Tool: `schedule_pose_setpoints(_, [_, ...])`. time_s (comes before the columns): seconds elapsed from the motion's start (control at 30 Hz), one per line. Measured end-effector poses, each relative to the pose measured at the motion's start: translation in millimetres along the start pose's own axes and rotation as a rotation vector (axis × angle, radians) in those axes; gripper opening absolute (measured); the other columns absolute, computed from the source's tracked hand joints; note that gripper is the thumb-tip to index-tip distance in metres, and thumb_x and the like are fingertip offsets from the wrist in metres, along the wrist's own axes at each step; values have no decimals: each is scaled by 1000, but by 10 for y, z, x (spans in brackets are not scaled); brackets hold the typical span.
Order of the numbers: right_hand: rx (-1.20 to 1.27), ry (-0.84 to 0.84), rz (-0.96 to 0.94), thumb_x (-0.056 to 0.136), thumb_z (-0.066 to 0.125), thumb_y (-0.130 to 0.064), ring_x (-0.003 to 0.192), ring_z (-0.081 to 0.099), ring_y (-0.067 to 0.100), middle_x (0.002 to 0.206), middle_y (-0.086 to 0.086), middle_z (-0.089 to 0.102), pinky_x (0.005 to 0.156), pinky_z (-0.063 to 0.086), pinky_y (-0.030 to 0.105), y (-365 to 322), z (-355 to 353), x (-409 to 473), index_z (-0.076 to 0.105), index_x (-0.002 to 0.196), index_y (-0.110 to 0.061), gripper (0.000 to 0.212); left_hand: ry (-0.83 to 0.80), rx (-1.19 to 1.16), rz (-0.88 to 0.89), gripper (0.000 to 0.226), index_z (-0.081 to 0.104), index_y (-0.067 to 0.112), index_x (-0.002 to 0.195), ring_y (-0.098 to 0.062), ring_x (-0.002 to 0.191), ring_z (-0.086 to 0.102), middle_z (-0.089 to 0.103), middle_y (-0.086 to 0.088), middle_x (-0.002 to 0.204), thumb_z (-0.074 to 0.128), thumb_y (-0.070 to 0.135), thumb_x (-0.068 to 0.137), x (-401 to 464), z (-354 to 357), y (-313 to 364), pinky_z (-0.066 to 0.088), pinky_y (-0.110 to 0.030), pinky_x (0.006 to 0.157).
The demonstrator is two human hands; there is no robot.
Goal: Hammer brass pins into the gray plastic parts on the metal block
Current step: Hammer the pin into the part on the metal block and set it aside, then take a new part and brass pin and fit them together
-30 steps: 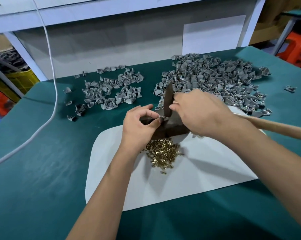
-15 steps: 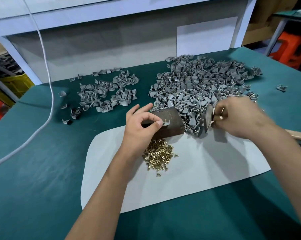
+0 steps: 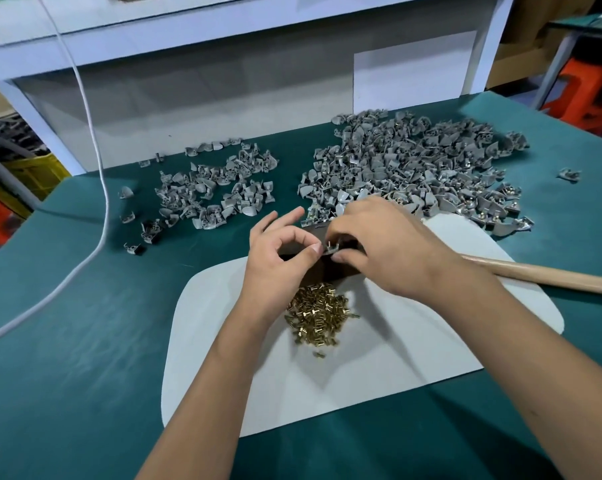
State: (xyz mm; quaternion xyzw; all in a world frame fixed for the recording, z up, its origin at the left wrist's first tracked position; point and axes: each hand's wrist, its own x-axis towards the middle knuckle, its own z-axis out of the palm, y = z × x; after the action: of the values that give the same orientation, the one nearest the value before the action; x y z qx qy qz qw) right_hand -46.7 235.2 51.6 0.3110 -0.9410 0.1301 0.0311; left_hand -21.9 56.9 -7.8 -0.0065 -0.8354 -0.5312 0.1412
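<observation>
Teal-green cloth covers the table [image 3: 67, 393], plain, no pattern. A pale grey-white rounded mat [image 3: 379, 358] lies on it. Shiny gold brass pins [image 3: 318, 313] gleam in a heap, dull grey plastic parts [image 3: 414, 161] beyond. Dark brown metal block [image 3: 330, 270], light tan wooden handle [image 3: 552, 275], white cord [image 3: 95, 188].

Head view looks steeply down, near table [image 3: 67, 341].

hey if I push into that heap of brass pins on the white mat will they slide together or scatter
Probably scatter: the brass pins lie loose in a heap, with a few strays at its near edge. They look small and roughly cylindrical, so some may roll. The white mat looks smooth, so it likely offers little grip.
</observation>
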Motion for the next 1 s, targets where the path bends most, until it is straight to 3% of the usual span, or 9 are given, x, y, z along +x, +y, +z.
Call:
schedule_pose_setpoints(0.13, [-38,44,43,94,63,-49,90,58,19,90,-7,62,86,53,43,123,-40,95,68,93,-29,21,153,-55,1,12,76,19,83,-18,143,40,64,10,136,71,24,92,71,-36,-127,27,-45,121])
schedule_pose_setpoints(0.23, [-95,68,181,90,66,-58,74,60,14,78,-8,65,73,55,35,321,-127,185,68,83,-28,32,350,-170,-78,17,76,13,82,-19,131,55,70,8,124,70,25,92,146,-91,-254,46,-50,109])
schedule_pose_setpoints(0.3, [-120,53,269,86,67,-64,68,59,12,73,-6,65,67,55,33,415,-193,257,67,77,-28,37,475,-239,-131,17,77,15,79,-7,118,64,74,8,114,69,20,94,179,-136,-310,52,-39,102])
schedule_pose_setpoints(0.4, [-101,93,318,84,64,-70,61,61,16,65,-2,65,67,59,38,423,-236,412,66,72,-26,45,616,-370,-200,23,75,22,70,10,98,67,77,17,94,67,21,91,209,-201,-326,46,-18,88])
schedule_pose_setpoints(0.53, [-58,77,180,89,71,-55,74,67,21,77,1,72,78,60,40,168,-97,835,72,78,-25,32,728,-463,-255,31,72,23,62,6,94,68,76,16,85,63,20,91,231,-231,-373,48,-25,93])
schedule_pose_setpoints(0.67, [-58,-39,14,92,74,-36,89,66,23,103,6,75,87,56,33,-49,158,1447,74,101,-21,18,768,-479,-260,30,72,22,64,-3,99,70,78,10,89,61,16,91,221,-226,-359,52,-37,102])
schedule_pose_setpoints(0.77, [-119,-157,-11,93,70,-14,117,59,31,134,13,60,101,49,36,-119,351,1855,60,133,-15,41,785,-528,-265,29,73,18,66,-4,96,71,78,5,91,60,13,92,227,-235,-349,54,-36,98])
schedule_pose_setpoints(0.87, [-180,-270,35,96,60,-4,146,32,41,159,18,34,120,32,46,-148,529,2118,39,154,-16,62,790,-644,-261,31,73,14,68,-6,95,71,79,-2,93,58,10,95,225,-263,-325,54,-30,91])
schedule_pose_setpoints(1.0, [-126,-257,4,93,73,-17,122,58,36,135,19,61,102,48,36,-217,637,2183,58,137,-10,47,552,-862,-257,31,71,13,84,-21,111,68,76,-11,111,51,25,104,227,-424,-335,55,-34,91])
